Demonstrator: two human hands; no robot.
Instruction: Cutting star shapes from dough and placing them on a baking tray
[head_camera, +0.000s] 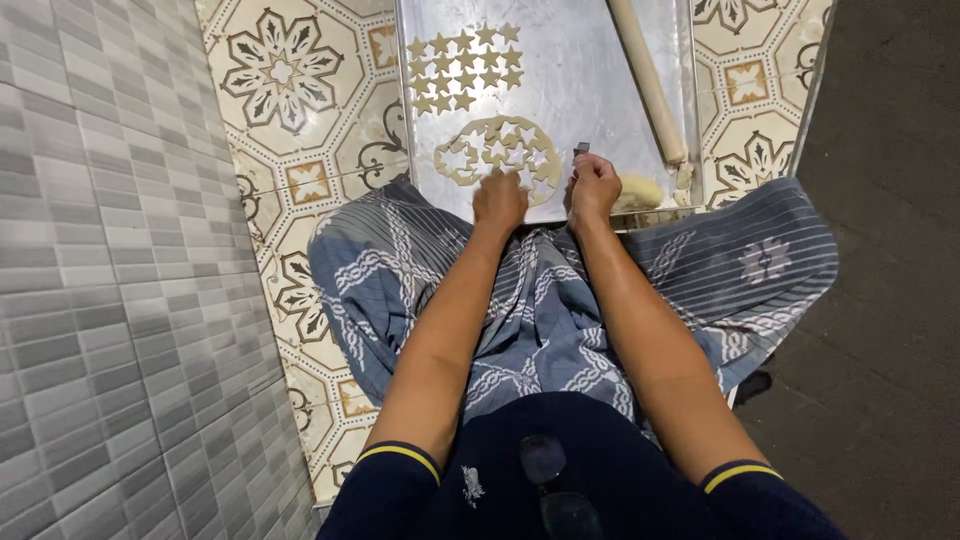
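a person seated on a patterned tile floor (300, 130) works at a metal tray (580, 70). the left hand (499, 198) presses on a round sheet of dough (470, 160) pierced with star-shaped holes, while the right hand (593, 186) pinches a small metal cutter (581, 148) just beside it. cut dough stars (465, 68) lie in rows farther up the tray, and a wooden rolling pin (648, 80) rests at the right.

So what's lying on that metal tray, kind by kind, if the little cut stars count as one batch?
Rolling pin: 1
Rolled dough sheet with star holes: 1
Dough lump: 1
Small metal cutter: 1
Batch of cut stars: 1
Total: 5
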